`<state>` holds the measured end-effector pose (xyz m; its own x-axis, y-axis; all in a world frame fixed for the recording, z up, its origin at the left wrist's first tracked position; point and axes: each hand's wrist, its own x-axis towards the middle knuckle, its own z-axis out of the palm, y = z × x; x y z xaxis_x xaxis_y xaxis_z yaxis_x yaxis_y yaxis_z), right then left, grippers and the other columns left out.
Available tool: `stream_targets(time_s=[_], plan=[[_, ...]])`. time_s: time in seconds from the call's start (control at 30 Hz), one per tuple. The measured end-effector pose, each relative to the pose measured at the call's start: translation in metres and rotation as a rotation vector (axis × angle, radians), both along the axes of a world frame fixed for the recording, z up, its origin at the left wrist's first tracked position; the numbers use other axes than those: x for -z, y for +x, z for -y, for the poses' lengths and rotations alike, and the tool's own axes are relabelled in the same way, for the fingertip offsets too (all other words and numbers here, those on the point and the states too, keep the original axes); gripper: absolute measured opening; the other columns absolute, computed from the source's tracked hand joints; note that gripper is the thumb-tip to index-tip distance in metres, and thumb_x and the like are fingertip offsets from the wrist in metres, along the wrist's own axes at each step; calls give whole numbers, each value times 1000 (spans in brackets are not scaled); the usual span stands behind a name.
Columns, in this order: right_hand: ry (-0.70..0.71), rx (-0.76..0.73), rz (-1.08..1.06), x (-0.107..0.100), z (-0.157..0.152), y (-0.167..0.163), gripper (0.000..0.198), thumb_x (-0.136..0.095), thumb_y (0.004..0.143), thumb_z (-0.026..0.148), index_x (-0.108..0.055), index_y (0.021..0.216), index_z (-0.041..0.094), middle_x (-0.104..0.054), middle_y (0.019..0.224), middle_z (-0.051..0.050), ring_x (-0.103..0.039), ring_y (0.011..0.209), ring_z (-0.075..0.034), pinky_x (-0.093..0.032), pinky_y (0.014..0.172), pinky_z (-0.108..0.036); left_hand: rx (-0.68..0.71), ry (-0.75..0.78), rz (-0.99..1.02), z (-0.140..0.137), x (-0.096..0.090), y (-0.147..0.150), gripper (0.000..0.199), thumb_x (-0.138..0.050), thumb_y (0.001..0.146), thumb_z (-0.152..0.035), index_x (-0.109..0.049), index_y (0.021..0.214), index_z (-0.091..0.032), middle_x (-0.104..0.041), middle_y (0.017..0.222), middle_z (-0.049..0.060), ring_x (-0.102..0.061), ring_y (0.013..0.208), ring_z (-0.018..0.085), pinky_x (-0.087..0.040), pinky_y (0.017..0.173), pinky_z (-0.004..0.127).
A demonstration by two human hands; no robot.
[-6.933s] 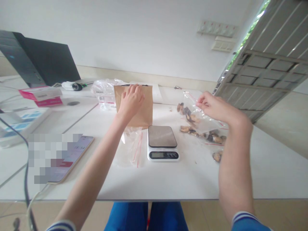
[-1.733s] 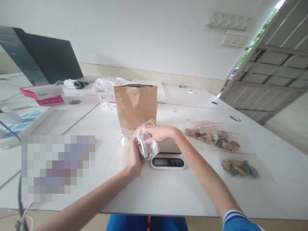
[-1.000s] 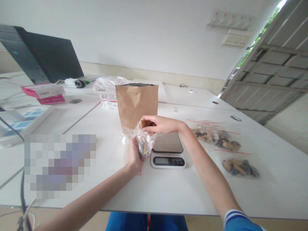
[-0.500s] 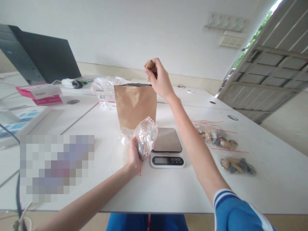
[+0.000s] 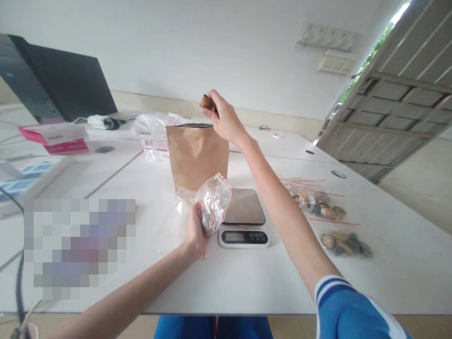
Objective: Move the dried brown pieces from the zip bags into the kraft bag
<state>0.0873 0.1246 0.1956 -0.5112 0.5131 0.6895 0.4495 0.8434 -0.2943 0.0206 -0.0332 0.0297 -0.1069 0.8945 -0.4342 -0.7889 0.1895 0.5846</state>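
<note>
White table (image 5: 247,282) against a pale wall (image 5: 212,47)

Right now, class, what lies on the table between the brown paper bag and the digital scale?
In the head view, the stretch between the brown paper bag and the digital scale is bare white table.

A brown piece (image 5: 206,101) is pinched in the right hand (image 5: 223,120) above an upright paper bag (image 5: 197,155), while a clear plastic bag (image 5: 213,203) is held in the left hand (image 5: 195,230) beside a kitchen scale (image 5: 243,221) on the white surface (image 5: 247,278).
</note>
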Motion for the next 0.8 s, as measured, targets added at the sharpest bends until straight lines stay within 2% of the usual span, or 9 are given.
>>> stream_targets(time_s=[0.13, 0.27, 0.4, 0.6, 0.67, 0.8], plan=[[10, -20, -1, -6, -11, -11, 11, -42, 90, 13, -40, 92, 23, -56, 100, -5, -53, 95, -16, -42, 92, -32, 16, -11, -8, 0, 2, -1, 25, -42, 87, -30, -58, 73, -16, -58, 51, 0, -45, 33, 10, -28, 25, 20], [-33, -34, 94, 6, -18, -14, 11, -42, 88, 11, -41, 92, 21, -58, 97, -5, -54, 93, -16, -42, 89, -31, 25, -10, -12, 2, 2, -2, 24, -43, 87, -31, -57, 73, -16, -56, 49, -1, -44, 31, 9, -26, 25, 19], [-43, -2, 126, 14, -12, -10, 8, -45, 90, 15, -43, 96, 19, -59, 91, -4, -54, 84, -16, -42, 83, -30, 21, -14, -8, 1, 1, -1, 28, -38, 89, -29, -57, 72, -16, -57, 50, -1, -45, 33, 10, -29, 28, 19], [14, 62, 227, 9, 6, -6, 6, -47, 89, 21, -51, 89, 17, -62, 85, -4, -52, 75, -16, -37, 71, -25, -9, 21, 14, -1, 3, -1, 26, -37, 88, -26, -58, 76, -15, -56, 50, -2, -44, 33, 9, -27, 29, 19], [4, 71, 309, 7, 12, -7, 14, -43, 90, 23, -53, 82, 16, -62, 80, -5, -50, 70, -15, -34, 67, -25, -22, 52, 32, 0, 2, -2, 23, -39, 86, -25, -57, 76, -15, -56, 50, -3, -44, 32, 9, -28, 29, 18], [-127, 129, 442, 5, 21, -9, 46, -27, 98, 38, -52, 66, 16, -58, 70, -7, -50, 67, -15, -30, 64, -27, -20, 86, 45, 2, 1, -3, 24, -41, 85, -27, -59, 74, -15, -54, 47, -3, -39, 29, 8, -25, 26, 19]])
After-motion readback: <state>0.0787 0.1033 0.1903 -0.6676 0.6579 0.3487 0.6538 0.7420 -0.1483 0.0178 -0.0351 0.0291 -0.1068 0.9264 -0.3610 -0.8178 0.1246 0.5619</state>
